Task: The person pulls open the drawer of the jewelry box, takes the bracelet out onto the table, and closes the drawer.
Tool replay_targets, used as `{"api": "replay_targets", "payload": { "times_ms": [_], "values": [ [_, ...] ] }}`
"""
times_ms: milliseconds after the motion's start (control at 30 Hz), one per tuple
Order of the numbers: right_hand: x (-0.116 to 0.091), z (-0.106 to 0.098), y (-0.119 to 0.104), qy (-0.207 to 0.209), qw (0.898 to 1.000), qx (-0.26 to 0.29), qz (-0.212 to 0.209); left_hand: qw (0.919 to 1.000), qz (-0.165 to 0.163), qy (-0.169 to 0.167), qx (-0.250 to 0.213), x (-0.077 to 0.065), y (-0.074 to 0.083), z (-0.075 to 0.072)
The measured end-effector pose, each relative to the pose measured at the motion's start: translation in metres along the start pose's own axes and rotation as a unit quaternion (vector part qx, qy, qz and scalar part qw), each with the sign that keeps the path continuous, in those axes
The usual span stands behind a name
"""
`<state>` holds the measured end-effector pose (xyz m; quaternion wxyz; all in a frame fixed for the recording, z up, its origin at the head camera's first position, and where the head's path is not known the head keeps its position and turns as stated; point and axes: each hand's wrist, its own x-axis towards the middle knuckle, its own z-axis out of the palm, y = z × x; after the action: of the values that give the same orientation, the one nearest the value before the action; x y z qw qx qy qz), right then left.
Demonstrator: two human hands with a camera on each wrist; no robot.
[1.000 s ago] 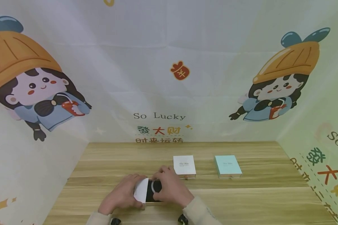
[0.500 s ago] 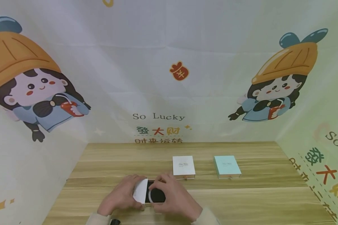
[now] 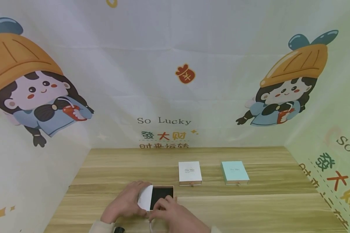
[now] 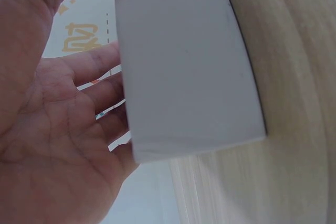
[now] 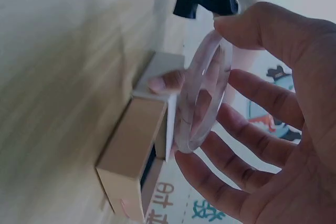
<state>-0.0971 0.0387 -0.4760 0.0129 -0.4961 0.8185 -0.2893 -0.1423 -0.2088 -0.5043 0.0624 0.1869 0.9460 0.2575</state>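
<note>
A white drawer-style box lies on the table, its sleeve (image 3: 145,198) to the left and its tan drawer (image 5: 134,140) slid out to the right. Black lining (image 3: 160,193) shows inside the drawer in the head view. My left hand (image 3: 125,201) grips the sleeve between thumb and fingers; the left wrist view shows the sleeve's plain end (image 4: 189,72). With thumb and fingers, my right hand (image 3: 178,213) holds a pale translucent bangle (image 5: 190,90) by its rim. The bangle is above and beside the drawer, clear of the lining. Most of it is hidden in the head view.
A closed white box (image 3: 190,171) and a closed mint-green box (image 3: 235,171) stand farther back on the wooden table (image 3: 265,213). A printed cloth (image 3: 221,97) forms walls behind and at both sides.
My right hand has lifted the bangle out of the drawer and moved it toward me, uncovering the black lining. My left hand keeps its grip on the sleeve.
</note>
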Motion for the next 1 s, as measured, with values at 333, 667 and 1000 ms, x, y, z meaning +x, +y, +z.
{"api": "replay_targets", "payload": {
  "times_ms": [333, 667, 1000],
  "values": [
    [-0.004, 0.032, 0.007, -0.065, 0.990, -0.078, -0.098, 1.0000, -0.003, 0.002, 0.003, 0.000, -0.001, 0.000],
    [-0.009, 0.056, 0.007, -0.113, 0.987, 0.067, 0.089, 1.0000, 0.003, 0.008, 0.003, -0.001, -0.001, 0.001],
    [-0.014, 0.065, 0.014, -0.059, 0.986, -0.128, -0.094, 0.9999, 0.002, 0.012, 0.003, -0.002, 0.000, 0.001]
  ]
}}
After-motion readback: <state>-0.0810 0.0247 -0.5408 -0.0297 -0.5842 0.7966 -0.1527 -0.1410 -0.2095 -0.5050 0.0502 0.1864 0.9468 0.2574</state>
